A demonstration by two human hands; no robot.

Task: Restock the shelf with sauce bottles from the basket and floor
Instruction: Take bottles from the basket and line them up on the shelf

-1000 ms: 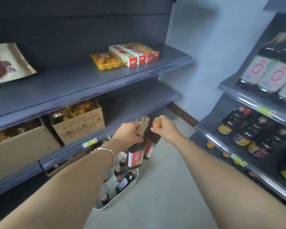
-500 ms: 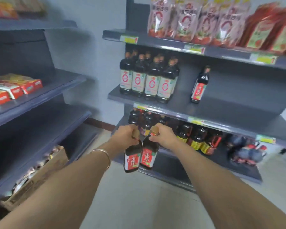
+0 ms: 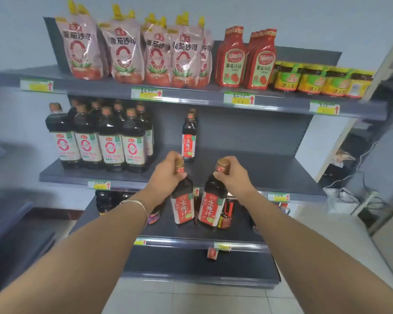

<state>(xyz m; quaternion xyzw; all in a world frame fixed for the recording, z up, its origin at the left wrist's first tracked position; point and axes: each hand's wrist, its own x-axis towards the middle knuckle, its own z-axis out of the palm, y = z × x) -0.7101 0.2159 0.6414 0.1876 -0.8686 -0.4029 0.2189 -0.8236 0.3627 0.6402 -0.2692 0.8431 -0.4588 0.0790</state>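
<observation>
Pale wall [image 3: 304, 19], light tiled floor [image 3: 191, 300], tangled cables [image 3: 354, 196] at right.

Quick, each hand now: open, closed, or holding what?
Left hand: closed, gripping the neck of a dark sauce bottle with a red label.
Right hand: closed, gripping the neck of a second dark, red-labelled sauce bottle.

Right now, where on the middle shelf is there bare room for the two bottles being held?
The middle shelf is bare from the red-label bottle rightward to the shelf end. A narrower gap lies between that bottle and the big bottles. The left end is crowded with those, and the top shelf is mostly full.
</observation>
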